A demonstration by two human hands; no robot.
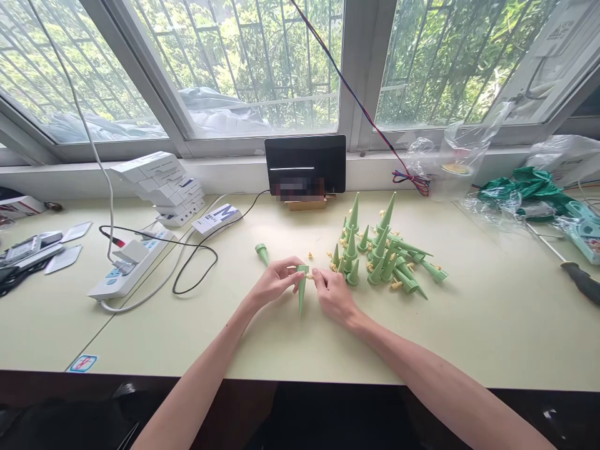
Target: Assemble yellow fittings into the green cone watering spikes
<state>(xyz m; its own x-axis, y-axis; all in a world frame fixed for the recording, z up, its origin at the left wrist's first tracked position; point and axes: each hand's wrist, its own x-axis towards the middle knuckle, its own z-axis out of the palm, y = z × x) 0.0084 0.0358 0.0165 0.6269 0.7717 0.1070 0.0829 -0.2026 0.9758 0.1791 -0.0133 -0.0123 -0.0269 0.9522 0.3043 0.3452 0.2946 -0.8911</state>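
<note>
My left hand (275,279) is closed on a green plastic plant watering spike (301,299), its ribbed cap end up and its tip pointing down toward me. At the spike's side, just below the cap, my right hand (335,295) pinches a small yellow valve (309,277). Whether the valve sits fully in the spike cannot be made out. Beyond my left hand lies another green spike (262,252). A loose yellow piece (310,255) rests on the table behind my hands. To the right is a cluster of green spikes (350,249), several standing point up and others lying down, many with yellow valves.
A tablet (305,165) leans by the window. At left are stacked white boxes (173,190), a power strip (134,265) and a looping black cable (216,253). A screwdriver (581,281), green plastic wrapping (529,190) and a tape roll (454,172) lie at right.
</note>
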